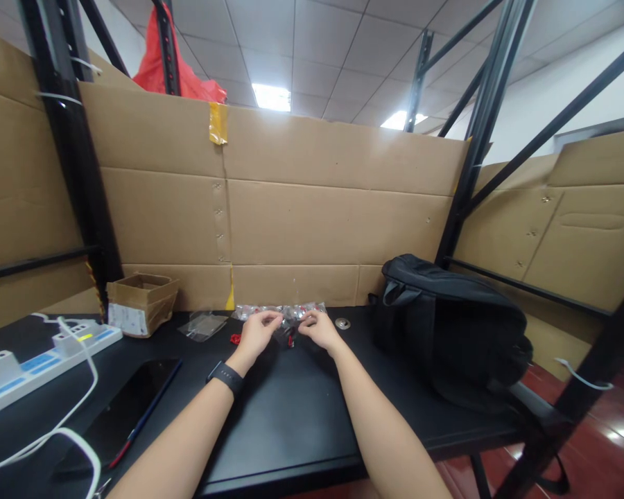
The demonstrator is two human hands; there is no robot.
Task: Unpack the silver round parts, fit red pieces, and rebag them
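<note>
My left hand [258,334] and my right hand [319,330] are close together over the far part of the black table, fingers drawn into pinches facing each other. Whatever their fingertips hold is too small to make out. Just behind them lies a row of clear, shiny plastic packets [245,311] with bits of red inside. A small dark and red piece [290,341] shows between the hands. Beside my left hand is a small red item [235,339]. A black watch [225,378] is on my left wrist.
Left of my hands are a flat clear plastic bag [204,326], an opened cardboard box [143,305], a dark tablet [130,402] and a white power strip [46,360] with cables. A silvery round disc [342,323] and black backpack [447,326] sit right. Cardboard panels [291,215] wall the back.
</note>
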